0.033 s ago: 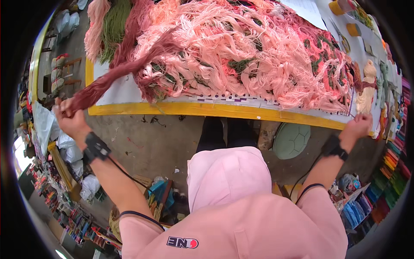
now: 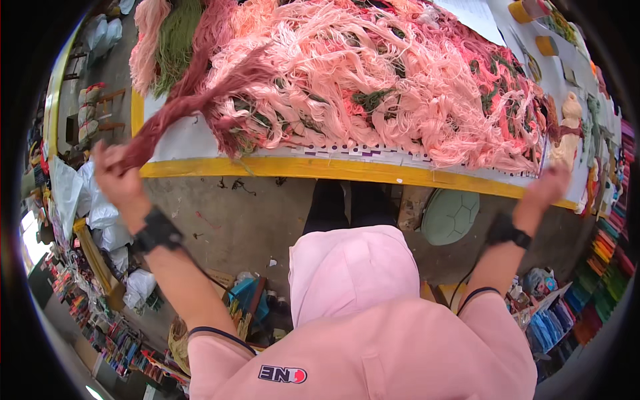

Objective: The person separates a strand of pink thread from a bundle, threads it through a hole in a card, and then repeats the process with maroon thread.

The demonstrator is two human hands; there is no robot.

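Observation:
My left hand (image 2: 122, 175) is closed round the end of a dark maroon hank of yarn (image 2: 163, 123), past the table's left front corner. The hank slants up to the right and runs into a big tangled heap of pink yarn (image 2: 413, 87). Dark green strands (image 2: 373, 100) show among the pink. At the table's right front edge, my right hand (image 2: 552, 185) is blurred, its fingers drawn together. Whether a thin strand is pinched there is too smeared to tell. Beyond it lies a cream hank (image 2: 569, 127) with a maroon band.
The table (image 2: 333, 168) has a yellow front edge. Green yarn (image 2: 177, 50) hangs at its far left; yarn cones (image 2: 547, 45) and a paper sheet (image 2: 473, 19) lie far right. Below are a round green stool top (image 2: 451, 217) and white plastic bags (image 2: 103, 220) at left.
My left hand has shifted slightly right, and the maroon hank is looser and bends more. My right hand has moved a little up, away from me. The pink heap stays put.

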